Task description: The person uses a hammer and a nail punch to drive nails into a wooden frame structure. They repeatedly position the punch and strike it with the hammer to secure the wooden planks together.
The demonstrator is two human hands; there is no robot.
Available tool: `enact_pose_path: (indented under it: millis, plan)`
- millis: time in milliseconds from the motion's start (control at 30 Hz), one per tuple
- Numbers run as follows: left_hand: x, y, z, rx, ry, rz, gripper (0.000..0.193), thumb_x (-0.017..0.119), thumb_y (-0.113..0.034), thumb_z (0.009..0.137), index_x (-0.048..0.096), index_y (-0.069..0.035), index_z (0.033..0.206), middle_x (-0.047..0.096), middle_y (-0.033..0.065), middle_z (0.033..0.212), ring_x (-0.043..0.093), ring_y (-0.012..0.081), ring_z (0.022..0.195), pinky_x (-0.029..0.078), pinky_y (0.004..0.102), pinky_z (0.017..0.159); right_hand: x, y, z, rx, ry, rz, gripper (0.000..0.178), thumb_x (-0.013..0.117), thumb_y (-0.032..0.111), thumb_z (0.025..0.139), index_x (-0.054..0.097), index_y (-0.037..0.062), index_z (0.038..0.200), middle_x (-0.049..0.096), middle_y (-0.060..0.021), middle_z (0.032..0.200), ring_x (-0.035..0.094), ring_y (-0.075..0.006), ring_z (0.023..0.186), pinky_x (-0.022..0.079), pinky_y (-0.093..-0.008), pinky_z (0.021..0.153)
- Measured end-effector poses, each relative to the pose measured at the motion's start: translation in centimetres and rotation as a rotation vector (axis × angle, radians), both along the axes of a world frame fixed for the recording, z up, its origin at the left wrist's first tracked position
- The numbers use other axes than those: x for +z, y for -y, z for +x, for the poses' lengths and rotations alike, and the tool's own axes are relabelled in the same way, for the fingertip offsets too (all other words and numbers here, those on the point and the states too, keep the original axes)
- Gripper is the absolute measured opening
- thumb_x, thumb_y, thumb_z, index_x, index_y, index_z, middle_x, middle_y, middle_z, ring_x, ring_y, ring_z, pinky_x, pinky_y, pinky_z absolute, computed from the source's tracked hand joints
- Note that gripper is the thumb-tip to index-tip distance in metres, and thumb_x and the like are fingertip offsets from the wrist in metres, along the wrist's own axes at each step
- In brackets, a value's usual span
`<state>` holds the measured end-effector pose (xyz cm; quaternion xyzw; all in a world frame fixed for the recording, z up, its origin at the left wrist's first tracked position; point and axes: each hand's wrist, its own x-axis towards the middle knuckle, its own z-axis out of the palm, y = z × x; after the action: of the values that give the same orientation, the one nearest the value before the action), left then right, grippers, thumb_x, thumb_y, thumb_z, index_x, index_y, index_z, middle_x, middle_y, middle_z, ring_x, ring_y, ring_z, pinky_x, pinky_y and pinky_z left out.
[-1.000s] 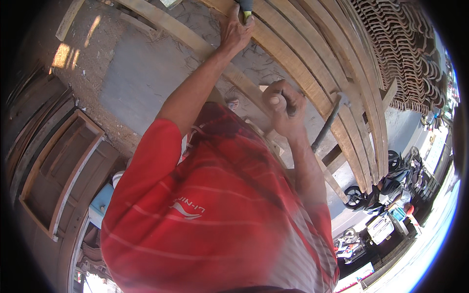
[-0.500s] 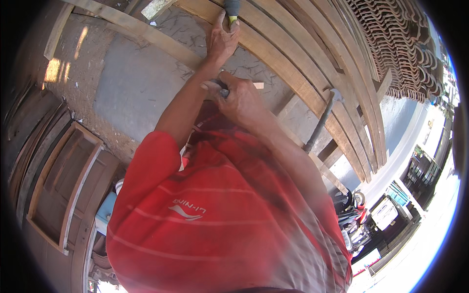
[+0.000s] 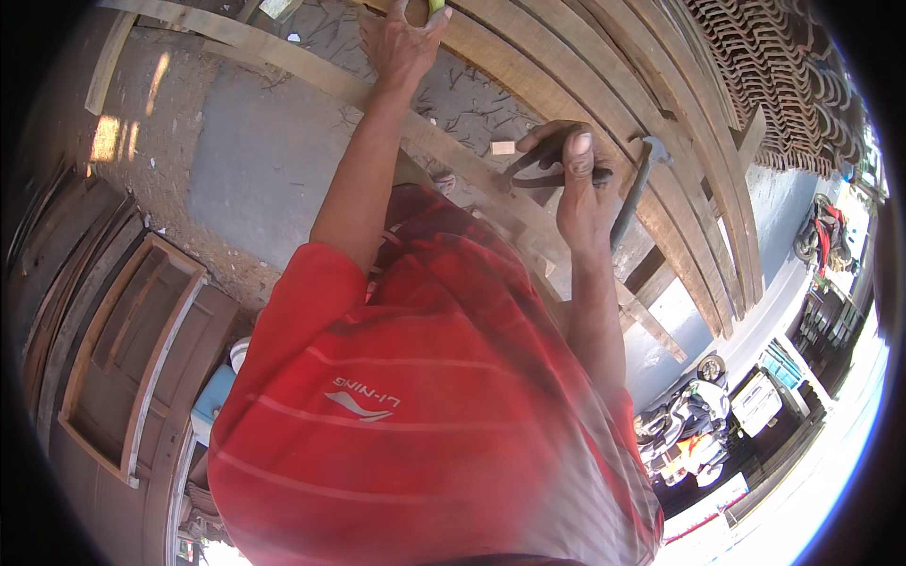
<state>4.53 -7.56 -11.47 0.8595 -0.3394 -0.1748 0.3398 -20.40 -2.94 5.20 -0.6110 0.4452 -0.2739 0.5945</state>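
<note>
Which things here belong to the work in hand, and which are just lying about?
Likely in use:
yellow-green tool part, pinched by the left hand
dark tool, held in the right hand
long planks

Seemingly lying about:
hammer, unheld, beside the right hand
small wood block
stacked curved tiles
framed wooden panel

Your left arm (image 3: 363,179) stretches far forward, slightly bent at the elbow, the left hand (image 3: 401,52) closed at the view's upper edge and partly cut off. Your right forearm (image 3: 596,292) points forward too, the right hand (image 3: 580,179) well apart, thumb extended, fingers curled leftward.
</note>
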Motion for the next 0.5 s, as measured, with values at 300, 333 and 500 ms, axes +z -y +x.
enact_pose_path:
  millis: [300,333,500]
  plan:
    - [1.2,0.8,0.5,-0.18,0.139,-0.008,0.045,0.075,-0.037,0.086,0.073,-0.006,0.119,0.074,0.0202,0.106,0.07,0.037,0.099,0.053,0.0491,0.087,-2.2,-2.6,-4.5,-0.266,0.239,0.121,0.072,0.035,0.06,0.108,0.056,-0.0054,0.131,0.067,-0.0171,0.118,0.062,-0.0307,0.112,0.047,-0.0466,0.099]
    - [0.5,1.2,0.6,-0.181,0.132,-0.089,0.042,0.075,-0.032,0.086,0.073,-0.006,0.119,0.074,0.021,0.105,0.071,0.0373,0.096,0.054,0.049,0.084,-2.2,-2.8,-4.4,-0.255,0.226,0.096,0.073,0.035,0.06,0.108,0.056,-0.0056,0.131,0.068,-0.0168,0.117,0.062,-0.0306,0.112,0.047,-0.0468,0.101]
    - [-0.9,2.2,0.5,-0.25,0.125,-0.356,0.033,0.072,-0.018,0.088,0.072,-0.003,0.118,0.072,0.0204,0.103,0.069,0.039,0.098,0.054,0.0467,0.086,-1.6,-5.2,-3.3,-0.25,0.145,0.0,0.075,0.036,0.061,0.108,0.057,-0.0068,0.131,0.069,-0.0162,0.117,0.065,-0.0305,0.109,0.048,-0.0465,0.106]
